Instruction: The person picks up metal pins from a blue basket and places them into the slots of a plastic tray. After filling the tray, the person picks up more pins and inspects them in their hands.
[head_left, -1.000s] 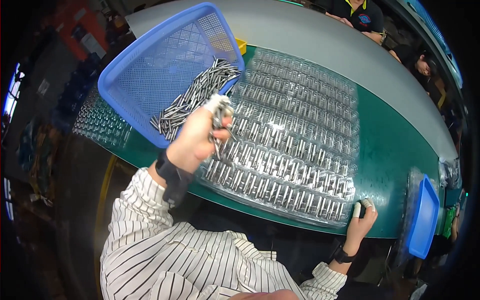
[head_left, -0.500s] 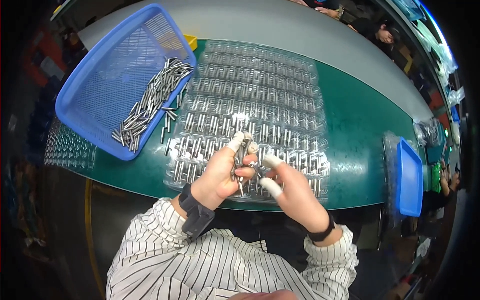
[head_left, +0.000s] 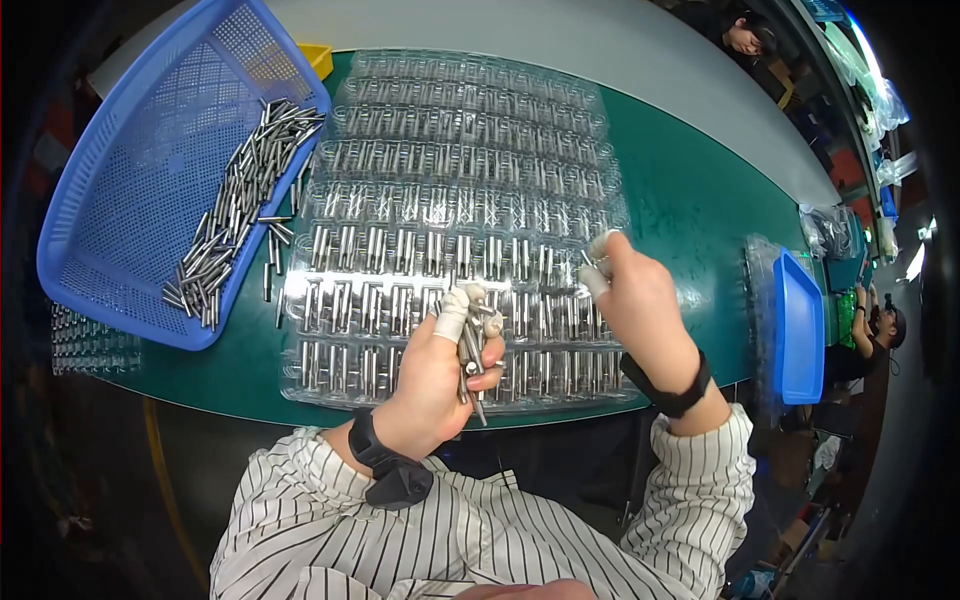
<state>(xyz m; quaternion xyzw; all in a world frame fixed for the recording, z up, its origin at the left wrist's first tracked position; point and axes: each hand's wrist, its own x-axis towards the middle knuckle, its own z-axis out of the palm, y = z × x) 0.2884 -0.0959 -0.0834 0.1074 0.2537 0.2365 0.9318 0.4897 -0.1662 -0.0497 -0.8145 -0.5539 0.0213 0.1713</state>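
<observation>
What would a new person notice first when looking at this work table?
First, the big clear plastic tray on the green table, its rows of pockets partly filled with metal pins. Next, the blue mesh basket at far left, with loose pins heaped along its right side. In front, the left hand grips a bundle of pins while the right hand reaches onto the tray.

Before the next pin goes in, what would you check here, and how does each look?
1. Left hand has a grip on a bundle of metal pins: ok.
2. Right hand fingertips at the clear tray: ok.
3. A pin between those fingertips: cannot tell.
4. Empty slots left in the far rows: ok.
5. Blue basket has spare pins: ok.
</observation>
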